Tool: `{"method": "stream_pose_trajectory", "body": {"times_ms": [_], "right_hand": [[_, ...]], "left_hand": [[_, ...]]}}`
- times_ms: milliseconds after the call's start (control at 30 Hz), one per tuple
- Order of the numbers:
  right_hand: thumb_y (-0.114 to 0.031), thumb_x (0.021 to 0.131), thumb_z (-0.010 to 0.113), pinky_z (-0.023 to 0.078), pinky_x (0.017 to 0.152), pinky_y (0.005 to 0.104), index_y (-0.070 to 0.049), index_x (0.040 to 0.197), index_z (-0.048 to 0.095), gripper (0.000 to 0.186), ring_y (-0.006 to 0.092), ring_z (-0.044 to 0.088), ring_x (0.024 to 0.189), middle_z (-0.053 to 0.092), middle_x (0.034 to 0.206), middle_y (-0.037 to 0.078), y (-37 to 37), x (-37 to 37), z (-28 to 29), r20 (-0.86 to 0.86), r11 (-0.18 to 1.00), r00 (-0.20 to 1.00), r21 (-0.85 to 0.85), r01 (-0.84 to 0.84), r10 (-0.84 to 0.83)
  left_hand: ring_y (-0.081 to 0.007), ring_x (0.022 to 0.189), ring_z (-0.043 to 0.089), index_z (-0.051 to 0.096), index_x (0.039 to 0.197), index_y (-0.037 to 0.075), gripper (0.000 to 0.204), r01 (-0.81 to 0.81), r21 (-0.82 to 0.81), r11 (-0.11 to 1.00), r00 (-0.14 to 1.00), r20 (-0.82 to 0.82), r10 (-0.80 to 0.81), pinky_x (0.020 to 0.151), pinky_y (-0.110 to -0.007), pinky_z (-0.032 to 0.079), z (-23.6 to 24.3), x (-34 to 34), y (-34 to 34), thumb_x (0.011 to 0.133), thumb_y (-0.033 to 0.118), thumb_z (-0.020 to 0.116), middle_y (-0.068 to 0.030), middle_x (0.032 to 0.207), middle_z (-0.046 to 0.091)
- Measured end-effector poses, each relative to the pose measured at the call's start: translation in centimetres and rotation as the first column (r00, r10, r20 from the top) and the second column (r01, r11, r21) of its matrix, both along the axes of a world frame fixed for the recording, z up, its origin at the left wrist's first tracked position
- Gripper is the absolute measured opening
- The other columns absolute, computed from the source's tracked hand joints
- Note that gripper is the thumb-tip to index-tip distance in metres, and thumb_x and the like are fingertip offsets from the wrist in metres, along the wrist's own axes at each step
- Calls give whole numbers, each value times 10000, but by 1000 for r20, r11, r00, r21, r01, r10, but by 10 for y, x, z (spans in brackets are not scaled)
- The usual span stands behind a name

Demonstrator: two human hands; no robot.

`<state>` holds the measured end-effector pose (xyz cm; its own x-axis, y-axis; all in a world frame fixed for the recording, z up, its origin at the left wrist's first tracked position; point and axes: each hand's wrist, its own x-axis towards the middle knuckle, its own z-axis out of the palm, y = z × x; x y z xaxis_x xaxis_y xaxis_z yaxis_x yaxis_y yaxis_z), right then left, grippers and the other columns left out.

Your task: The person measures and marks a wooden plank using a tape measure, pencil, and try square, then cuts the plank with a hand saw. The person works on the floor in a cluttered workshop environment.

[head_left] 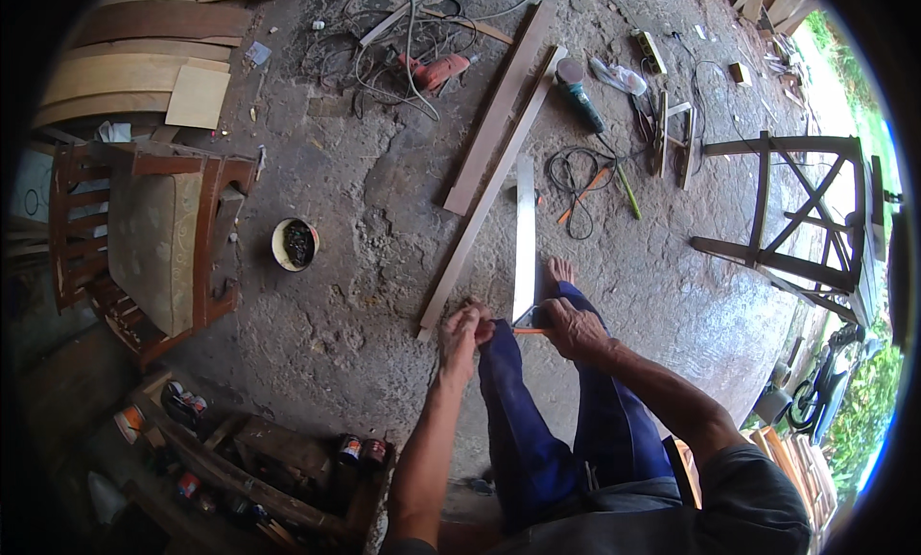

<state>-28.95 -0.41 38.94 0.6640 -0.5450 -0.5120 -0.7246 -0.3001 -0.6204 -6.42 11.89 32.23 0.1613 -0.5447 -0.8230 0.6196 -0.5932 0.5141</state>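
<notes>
My right hand point(576, 327) grips the near end of a long flat metal ruler point(525, 229), which reaches away from me over the concrete floor. My left hand point(465, 332) is closed over my blue-trousered knee, its fingertips pinching one end of a thin orange pencil point(528, 331) that lies between the two hands. My bare foot point(561, 268) rests just right of the ruler. Two long wooden strips point(494, 152) lie on the floor left of the ruler, their near end close to my left hand.
A cushioned wooden chair point(153, 238) lies on its side at the left, and a small tin point(294, 244) sits near it. An angle grinder point(578, 93), cables and a drill lie farther off. At the right stands a wooden frame point(801, 219). Cans crowd a low shelf point(240, 459).
</notes>
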Motion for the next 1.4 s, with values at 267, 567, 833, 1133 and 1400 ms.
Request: {"method": "stream_pose_trajectory", "body": {"times_ms": [267,567,833,1133,1400], "right_hand": [[-25,901,552,506,919,321,-34,1468,360,598,148,583,1044,575,1308,93,-90,-49,-159,403,753,645,459,471,-649],[-112,922,527,440,988,345,-17,1367,443,463,184,625,1083,672,1173,127,-140,-46,-313,422,646,494,571,507,-760],[-244,1030,528,436,987,336,19,1298,506,376,184,635,1043,713,1047,124,-168,-4,-359,617,761,446,532,370,-648],[-308,1082,477,509,657,227,-62,1188,590,291,81,647,774,722,996,106,-150,16,-362,602,642,222,722,259,-767],[-337,1050,564,442,671,220,-137,1163,595,232,37,525,744,590,898,-65,-105,25,-438,431,510,293,807,297,-853]], "left_hand": [[-407,1092,610,597,1282,-26,530,451,412,792,415,689,-594,946,-458,502,-236,42,-16,856,251,748,-231,1206,626],[-431,1117,556,475,1311,4,699,516,588,623,-57,749,-660,938,-507,463,-369,41,39,777,294,822,-231,1182,569],[-485,931,592,492,1074,12,431,586,341,735,102,869,-484,759,-536,501,-373,53,65,786,217,738,-260,1015,547],[-453,982,619,531,1181,1,457,481,173,859,76,968,-238,808,-509,517,-360,44,-20,818,187,736,-254,1081,586],[-445,1012,635,545,1183,-5,470,439,167,883,228,930,-289,828,-491,519,-375,41,-77,827,226,749,-252,1076,632]]}}
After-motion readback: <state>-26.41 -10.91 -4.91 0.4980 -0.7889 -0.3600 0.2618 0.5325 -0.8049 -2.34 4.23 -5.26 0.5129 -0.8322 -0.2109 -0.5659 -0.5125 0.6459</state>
